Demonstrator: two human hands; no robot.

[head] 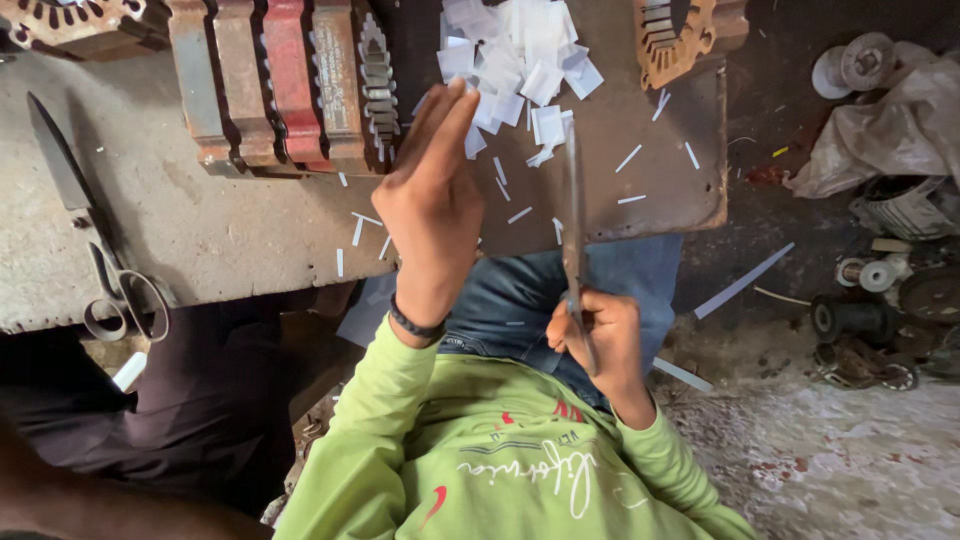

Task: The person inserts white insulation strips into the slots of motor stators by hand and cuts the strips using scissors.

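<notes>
On the bench: pile of white paper slips (515,60)
Left hand (430,195): flat, fingers together, over the slips
Right hand (595,335): clamped on long scissors (573,215)

Right hand (600,335) gripping scissors (573,215); left hand (430,200) perhaps on paper.

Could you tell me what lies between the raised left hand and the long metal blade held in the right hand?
In the head view, loose white paper strips lie on the brown board between the left hand and the long metal blade.
</notes>
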